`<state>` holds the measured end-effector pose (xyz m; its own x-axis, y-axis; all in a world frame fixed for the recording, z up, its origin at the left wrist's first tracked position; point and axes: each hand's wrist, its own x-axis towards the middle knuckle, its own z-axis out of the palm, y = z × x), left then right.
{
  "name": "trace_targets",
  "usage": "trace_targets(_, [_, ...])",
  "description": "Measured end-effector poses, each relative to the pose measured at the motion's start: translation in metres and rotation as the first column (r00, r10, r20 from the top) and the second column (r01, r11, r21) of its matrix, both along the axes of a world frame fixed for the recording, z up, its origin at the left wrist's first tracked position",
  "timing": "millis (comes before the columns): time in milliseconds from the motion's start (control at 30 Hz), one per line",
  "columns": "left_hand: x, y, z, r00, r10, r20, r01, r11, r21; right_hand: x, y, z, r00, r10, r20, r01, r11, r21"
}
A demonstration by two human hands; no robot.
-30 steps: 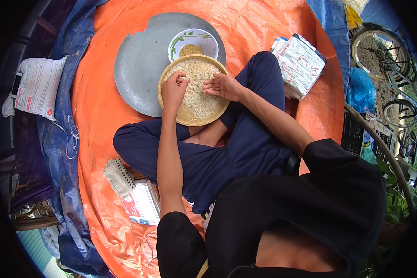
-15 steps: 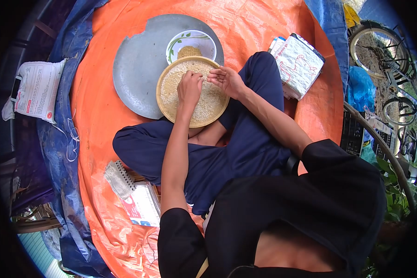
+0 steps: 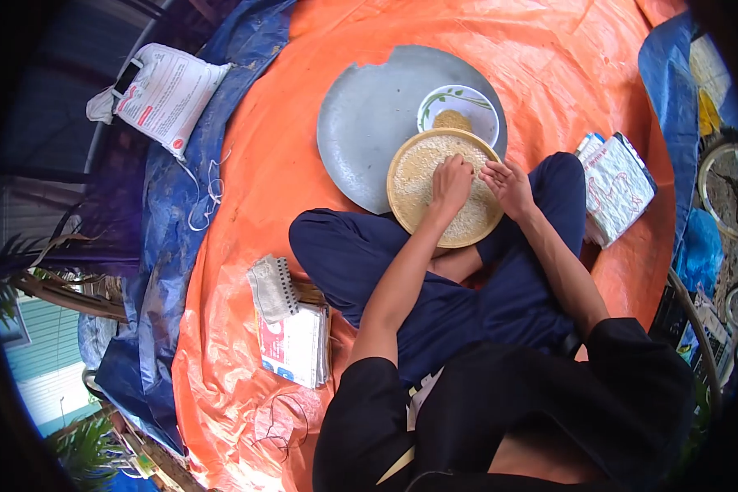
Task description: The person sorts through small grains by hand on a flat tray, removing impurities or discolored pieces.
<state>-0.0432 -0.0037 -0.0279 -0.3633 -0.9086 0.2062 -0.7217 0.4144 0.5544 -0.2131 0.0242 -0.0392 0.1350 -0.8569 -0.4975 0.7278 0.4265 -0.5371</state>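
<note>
A round woven tray (image 3: 397, 210) with a raised rim rests on my crossed legs, holding a layer of pale grains (image 3: 418, 168). Over the middle of the grains is my left hand (image 3: 453, 185), its fingers drawn together; whatever they pinch is too small to make out. At the tray's right side my right hand (image 3: 508, 189) is held with palm partly turned up and fingers loosely apart, close to the left fingertips. Just beyond the tray, a white bowl with a green leaf pattern (image 3: 482, 115) contains a heap of brownish grains (image 3: 452, 120).
Beneath the bowl lies a grey round metal sheet (image 3: 353, 131) with a chipped edge, on an orange tarp (image 3: 254, 189). Papers and a spiral notebook (image 3: 272, 287) lie at left, a wrapped white package (image 3: 619, 189) at right. A white sack (image 3: 172, 94) sits on blue tarp (image 3: 168, 238).
The head view has swung, so everything sits farther right and slightly lower. Both hands stay over the tray with only small finger movements.
</note>
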Motion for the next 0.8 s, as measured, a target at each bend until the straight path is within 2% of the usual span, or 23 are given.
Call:
trace_targets(67, [-0.003,-0.001,-0.004,0.999,0.007,0.037,-0.008,1.0,0.024,0.003,0.0,0.006,1.0,0.009,-0.008,-0.009,1.0,0.001])
trace_targets(167, [-0.008,-0.002,-0.006,0.989,-0.002,0.148,0.007,0.999,-0.033,0.006,0.003,0.012,1.0,0.005,-0.022,-0.004,1.0,0.021])
trace_targets(267, [-0.005,0.0,-0.008,0.993,-0.026,0.115,0.035,0.996,-0.076,0.005,0.003,0.013,1.0,0.006,-0.027,-0.006,1.0,0.019])
trace_targets(500, [0.009,-0.009,0.002,0.999,0.051,-0.007,-0.051,0.999,0.018,0.007,0.003,0.013,0.997,0.02,-0.072,-0.018,1.0,0.02])
trace_targets(567, [0.011,-0.009,0.009,0.998,0.066,-0.02,-0.064,0.996,0.064,0.007,0.003,0.011,0.996,0.044,-0.08,-0.043,0.999,0.006])
trace_targets(800, [0.011,-0.006,0.013,0.997,0.042,-0.057,-0.041,0.999,0.025,0.008,0.003,0.012,0.986,0.163,-0.03,-0.163,0.987,0.0])
